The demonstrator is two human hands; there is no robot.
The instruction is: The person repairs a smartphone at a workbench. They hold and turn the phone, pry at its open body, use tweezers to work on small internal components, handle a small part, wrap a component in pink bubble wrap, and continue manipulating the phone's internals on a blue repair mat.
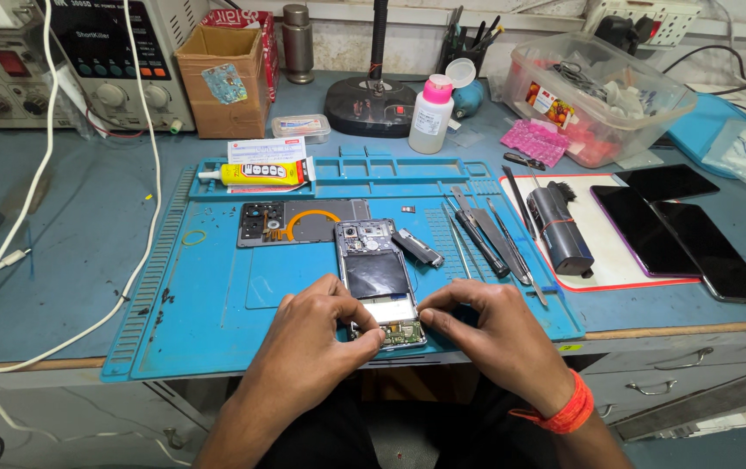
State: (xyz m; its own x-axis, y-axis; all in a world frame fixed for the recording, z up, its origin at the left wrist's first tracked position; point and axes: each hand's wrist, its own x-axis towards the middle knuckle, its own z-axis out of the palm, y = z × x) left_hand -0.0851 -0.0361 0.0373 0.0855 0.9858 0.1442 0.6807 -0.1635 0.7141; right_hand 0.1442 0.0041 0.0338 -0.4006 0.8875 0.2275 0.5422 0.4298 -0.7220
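Cables (43,174) trail down the left of the bench beside the blue work mat (208,304), where a yellow glue tube (260,174) and a detached back cover (303,223) lie. At the mat's near edge the left hand (321,326) and right hand (486,321) pinch the bottom corners of the opened phone (377,278) lying flat between them, fingers curled nearly closed on its frame. Rightward lie tweezers and pry tools (486,234), then two dark phones (676,234).
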